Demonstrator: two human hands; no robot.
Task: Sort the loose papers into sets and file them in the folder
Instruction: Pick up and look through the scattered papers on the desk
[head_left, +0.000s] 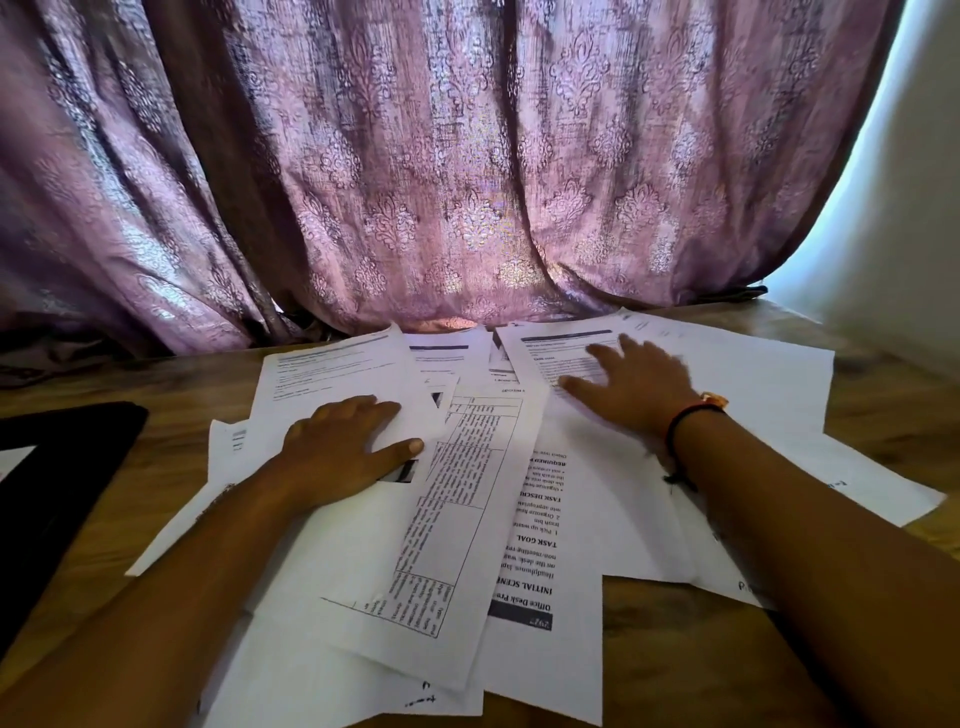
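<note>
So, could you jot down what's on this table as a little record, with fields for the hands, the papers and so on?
Surface: wooden table
Papers: loose papers, printed, spread in an overlapping heap, not yet sorted
Hands: left hand rests on a sheet at the heap's left; right hand lies flat, fingers spread, on a sheet at its right
Folder: black folder at the table's left edge, apart from both hands
Backdrop: purple curtain
</note>
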